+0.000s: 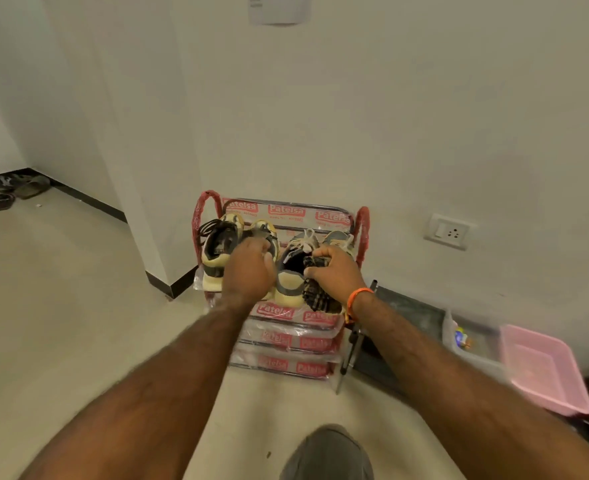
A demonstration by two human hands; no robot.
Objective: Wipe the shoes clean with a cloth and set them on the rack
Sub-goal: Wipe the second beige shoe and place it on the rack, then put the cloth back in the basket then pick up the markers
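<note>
checked brown cloth [315,289] is bunching up in my right hand [334,271], and my fingers are squeezing it tight. my left hand [250,268] is curling down over the second shoe [263,237] on the top shelf of the rack [288,311]. all four shoes are sitting side by side up there, toes pointing at the wall, heels toward me. the grey shoe [291,271] is lying just left of my cloth hand, so that hand is nearer. i am thinking there is open room above to lift.
</note>
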